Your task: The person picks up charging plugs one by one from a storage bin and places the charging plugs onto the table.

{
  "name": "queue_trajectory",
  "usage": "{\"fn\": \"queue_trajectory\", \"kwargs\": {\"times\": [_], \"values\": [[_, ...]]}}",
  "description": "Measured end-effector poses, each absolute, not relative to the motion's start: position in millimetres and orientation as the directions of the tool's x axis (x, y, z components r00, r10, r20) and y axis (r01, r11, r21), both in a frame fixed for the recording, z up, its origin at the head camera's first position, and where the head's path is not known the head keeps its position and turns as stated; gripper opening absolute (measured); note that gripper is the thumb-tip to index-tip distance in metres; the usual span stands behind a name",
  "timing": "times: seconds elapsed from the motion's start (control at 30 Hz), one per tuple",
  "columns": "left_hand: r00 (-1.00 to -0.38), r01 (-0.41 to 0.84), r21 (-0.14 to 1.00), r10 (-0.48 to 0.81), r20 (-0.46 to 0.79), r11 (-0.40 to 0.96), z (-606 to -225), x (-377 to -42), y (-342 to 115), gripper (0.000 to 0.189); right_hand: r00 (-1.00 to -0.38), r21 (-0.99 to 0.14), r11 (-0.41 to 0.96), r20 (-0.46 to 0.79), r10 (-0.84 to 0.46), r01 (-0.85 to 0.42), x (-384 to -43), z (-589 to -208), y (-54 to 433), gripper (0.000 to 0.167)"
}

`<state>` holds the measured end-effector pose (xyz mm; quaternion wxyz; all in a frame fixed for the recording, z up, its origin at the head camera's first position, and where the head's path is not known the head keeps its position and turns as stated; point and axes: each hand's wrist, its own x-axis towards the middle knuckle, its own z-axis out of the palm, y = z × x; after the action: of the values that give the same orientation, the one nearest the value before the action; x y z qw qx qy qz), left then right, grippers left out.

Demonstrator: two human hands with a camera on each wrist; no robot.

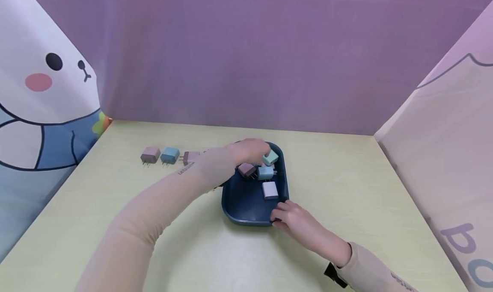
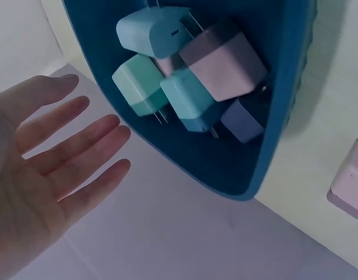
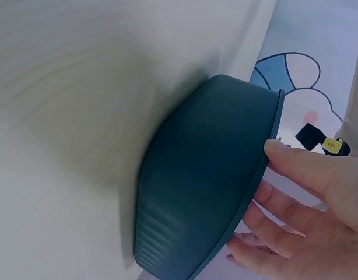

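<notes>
A dark blue plastic tray (image 1: 239, 206) holds several plug-in chargers. Among them are a mint charger (image 2: 138, 84), a blue charger (image 1: 265, 172), a dark mauve charger (image 1: 247, 169) and a pale lilac charger (image 1: 270, 190). My left hand (image 1: 252, 150) hovers at the tray's far end. In the left wrist view its fingers (image 2: 97, 137) are extended and apart, beside the rim, holding nothing. My right hand (image 1: 294, 221) holds the tray's near right corner, with its thumb and fingertips at the rim (image 3: 249, 195). Some fingertips are hidden behind that rim.
Left of the tray, a mauve charger (image 1: 150, 154), a blue charger (image 1: 170, 155) and a pink charger (image 1: 190, 157) lie in a row on the pale table (image 1: 331, 176). My left forearm covers part of that row. A purple cloth (image 1: 246, 61) hangs behind the table.
</notes>
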<state>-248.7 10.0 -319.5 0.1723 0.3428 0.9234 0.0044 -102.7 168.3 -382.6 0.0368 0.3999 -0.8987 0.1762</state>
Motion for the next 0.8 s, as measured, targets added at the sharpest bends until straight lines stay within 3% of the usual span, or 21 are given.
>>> {"fn": "queue_trajectory", "kwargs": {"times": [0.43, 0.8], "values": [[-0.691, 0.633, 0.141, 0.637, -0.341, 0.761, -335.0, -248.9, 30.1, 0.006, -0.666, -0.271, 0.610, 0.230, -0.709, -0.744, -103.3, -385.8, 169.5, 0.010], [-0.665, 0.680, 0.125, 0.680, -0.309, 0.723, -350.6, -249.8, 43.1, 0.028, -0.671, -0.280, 0.612, 0.237, -0.703, -0.740, -102.9, -386.3, 170.0, 0.010]]}}
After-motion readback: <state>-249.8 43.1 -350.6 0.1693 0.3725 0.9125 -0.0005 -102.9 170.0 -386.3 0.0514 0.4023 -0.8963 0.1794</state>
